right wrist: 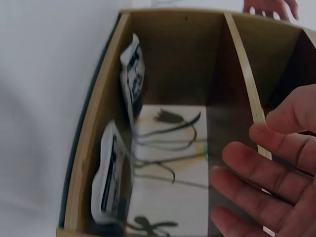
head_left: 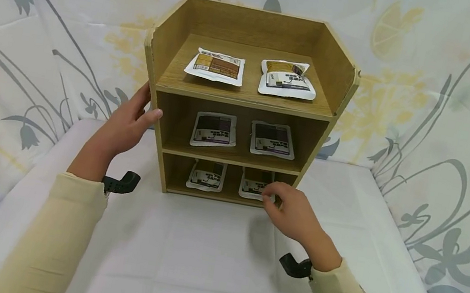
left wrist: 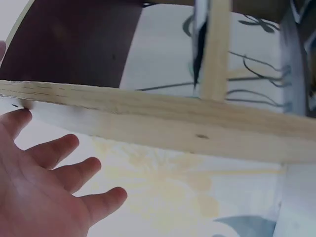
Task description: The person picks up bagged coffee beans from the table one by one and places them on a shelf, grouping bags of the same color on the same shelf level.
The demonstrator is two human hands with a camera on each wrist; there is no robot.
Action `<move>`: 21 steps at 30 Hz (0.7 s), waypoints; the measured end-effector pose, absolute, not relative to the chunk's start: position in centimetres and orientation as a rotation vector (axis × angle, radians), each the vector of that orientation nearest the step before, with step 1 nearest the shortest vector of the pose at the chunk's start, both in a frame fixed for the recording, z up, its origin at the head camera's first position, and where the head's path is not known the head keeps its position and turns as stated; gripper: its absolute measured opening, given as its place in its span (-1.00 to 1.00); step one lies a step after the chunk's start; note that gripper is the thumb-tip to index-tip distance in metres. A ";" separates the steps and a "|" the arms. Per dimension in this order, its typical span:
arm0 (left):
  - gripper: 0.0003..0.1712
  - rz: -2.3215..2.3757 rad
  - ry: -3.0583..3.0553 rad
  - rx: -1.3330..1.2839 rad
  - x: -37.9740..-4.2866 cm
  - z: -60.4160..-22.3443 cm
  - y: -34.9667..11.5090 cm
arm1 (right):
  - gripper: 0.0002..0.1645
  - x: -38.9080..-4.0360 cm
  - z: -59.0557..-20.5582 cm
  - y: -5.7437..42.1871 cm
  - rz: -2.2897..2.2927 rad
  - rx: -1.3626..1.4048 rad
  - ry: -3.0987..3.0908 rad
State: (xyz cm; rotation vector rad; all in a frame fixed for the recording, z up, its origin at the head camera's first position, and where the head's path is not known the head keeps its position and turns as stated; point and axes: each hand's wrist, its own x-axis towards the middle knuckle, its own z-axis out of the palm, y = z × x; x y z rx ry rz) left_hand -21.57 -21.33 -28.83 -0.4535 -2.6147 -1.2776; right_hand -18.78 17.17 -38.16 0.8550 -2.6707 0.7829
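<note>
A small wooden shelf (head_left: pixel 243 97) with three levels stands upright, two white-edged packets on each level. My left hand (head_left: pixel 127 123) is at the outer left side of the shelf, its thumb at the front edge. The left wrist view shows the fingers (left wrist: pixel 74 175) spread below the side board. In front of the bottom level is my right hand (head_left: pixel 291 210), nearest the bottom right packet (head_left: pixel 255 183), which it partly covers in the head view. Loosely bent fingers (right wrist: pixel 256 197) hold nothing in the right wrist view. Beside that packet lies the bottom left packet (head_left: pixel 207 175).
The top level carries a brown-labelled packet (head_left: pixel 215 66) and a yellow-and-white one (head_left: pixel 288 79). Two dark-labelled packets, a left packet (head_left: pixel 214 130) and a right packet (head_left: pixel 272 140), lie on the middle level. A white cloth (head_left: pixel 206 261) covers the table; a patterned curtain (head_left: pixel 420 68) hangs behind.
</note>
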 end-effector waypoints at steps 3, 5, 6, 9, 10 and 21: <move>-0.19 -1.176 -2.674 -0.424 -21.0 -29.2 -21.7 | -0.87 -18.9 -37.8 18.4 0.795 0.846 -2.678; -0.16 -1.113 -2.715 -0.403 -20.6 -29.5 -22.1 | -0.88 -19.1 -37.6 19.2 0.805 0.844 -2.685; -0.14 -1.081 -2.737 -0.390 -20.4 -29.7 -22.2 | -0.88 -19.2 -37.6 19.6 0.804 0.837 -2.689; -0.12 -0.992 -2.767 -0.393 -20.2 -30.3 -22.7 | -0.86 -19.5 -37.4 20.6 0.797 0.808 -2.712; -0.11 -0.964 -2.775 -0.395 -20.2 -30.4 -22.8 | -0.85 -19.5 -37.4 21.0 0.790 0.791 -2.719; -0.14 -0.725 -2.837 -0.398 -19.6 -31.6 -24.0 | -0.72 -20.8 -37.3 23.6 0.719 0.544 -2.810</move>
